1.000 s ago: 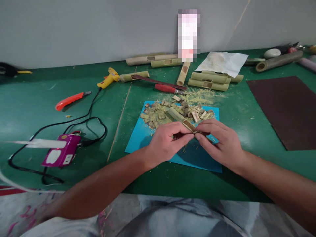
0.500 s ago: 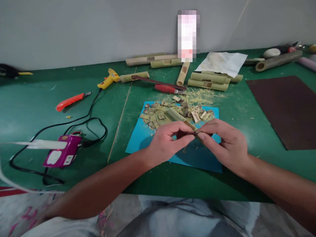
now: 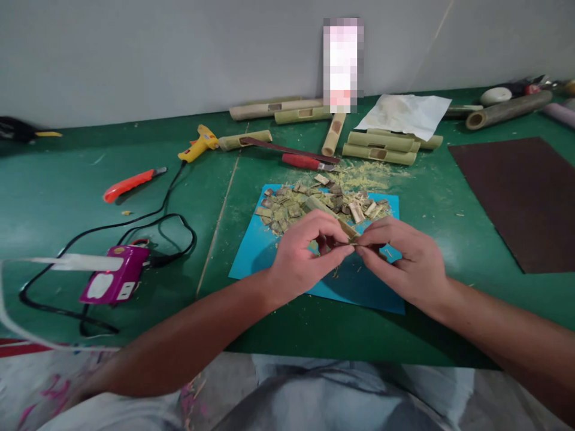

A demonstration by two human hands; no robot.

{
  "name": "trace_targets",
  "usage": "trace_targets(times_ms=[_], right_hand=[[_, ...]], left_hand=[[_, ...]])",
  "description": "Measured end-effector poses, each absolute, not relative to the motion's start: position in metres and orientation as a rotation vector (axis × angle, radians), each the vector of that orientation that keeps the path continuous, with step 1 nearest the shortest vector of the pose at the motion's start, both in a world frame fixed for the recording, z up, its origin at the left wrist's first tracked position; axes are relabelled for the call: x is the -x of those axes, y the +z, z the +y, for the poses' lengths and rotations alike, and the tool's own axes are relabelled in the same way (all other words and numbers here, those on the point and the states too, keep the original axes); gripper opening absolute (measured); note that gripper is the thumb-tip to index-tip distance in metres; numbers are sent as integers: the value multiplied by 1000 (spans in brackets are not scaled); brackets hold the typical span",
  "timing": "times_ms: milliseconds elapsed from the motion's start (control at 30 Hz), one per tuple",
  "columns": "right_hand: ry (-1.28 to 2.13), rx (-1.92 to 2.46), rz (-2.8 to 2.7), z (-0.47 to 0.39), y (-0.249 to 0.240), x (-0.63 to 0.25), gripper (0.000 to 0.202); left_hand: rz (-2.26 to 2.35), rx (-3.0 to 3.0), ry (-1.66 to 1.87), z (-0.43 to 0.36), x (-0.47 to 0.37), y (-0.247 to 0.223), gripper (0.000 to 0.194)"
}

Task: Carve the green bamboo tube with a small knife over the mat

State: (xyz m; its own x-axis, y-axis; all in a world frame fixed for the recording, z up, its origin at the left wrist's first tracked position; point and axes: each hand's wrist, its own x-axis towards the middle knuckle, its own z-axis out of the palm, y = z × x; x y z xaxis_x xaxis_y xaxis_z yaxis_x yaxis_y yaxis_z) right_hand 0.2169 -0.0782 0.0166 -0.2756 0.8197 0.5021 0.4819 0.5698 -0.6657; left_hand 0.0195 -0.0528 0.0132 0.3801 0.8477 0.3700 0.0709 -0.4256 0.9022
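Note:
Over a blue sheet point(image 3: 251, 251), my left hand point(image 3: 309, 251) and my right hand point(image 3: 404, 254) meet with their fingertips pinched around something small, mostly hidden by the fingers. Just behind the fingertips lies a bamboo tube point(image 3: 321, 206) with a cut opening, slanting away to the upper left. The fingers hide its near end. Bamboo chips point(image 3: 294, 211) and shavings are heaped around the tube on the sheet. A red-handled knife point(image 3: 300, 161) lies beyond the heap, beside a thin dark strip point(image 3: 287, 148).
Notched bamboo tubes point(image 3: 381, 154) lie at the back, near white paper point(image 3: 399, 117) and an upright phone point(image 3: 342, 66). To the left are a yellow glue gun point(image 3: 197, 143), an orange cutter point(image 3: 130, 185) and a corded purple box point(image 3: 114, 275). A brown sheet point(image 3: 516, 197) lies right.
Both hands have shifted slightly, and their fingers are bent differently. The dark piece seen between the fingers before no longer shows clearly.

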Motion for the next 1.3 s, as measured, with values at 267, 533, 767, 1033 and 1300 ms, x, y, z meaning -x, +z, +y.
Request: trace_targets(times_ms=[267,533,767,1033,1300], right_hand=[[117,1300,-2217,-76,5,-225,22],[-52,1457,-2413,-76,-2,-229,26],[-1,1432,-2427,-78,-5,-224,25],[10,1484,-2400,-77,-8,-223,27],[90,1490,-2371,-75,-8,-223,27]], left_hand=[[917,-1528,1211,-40,-9,5,18],[1218,-2047,1049,-11,9,2,20],[1296,-2213,900,-9,11,-2,23],[1114,-2752,903,-5,6,-15,23],[1035,-2761,854,-6,4,-23,24]])
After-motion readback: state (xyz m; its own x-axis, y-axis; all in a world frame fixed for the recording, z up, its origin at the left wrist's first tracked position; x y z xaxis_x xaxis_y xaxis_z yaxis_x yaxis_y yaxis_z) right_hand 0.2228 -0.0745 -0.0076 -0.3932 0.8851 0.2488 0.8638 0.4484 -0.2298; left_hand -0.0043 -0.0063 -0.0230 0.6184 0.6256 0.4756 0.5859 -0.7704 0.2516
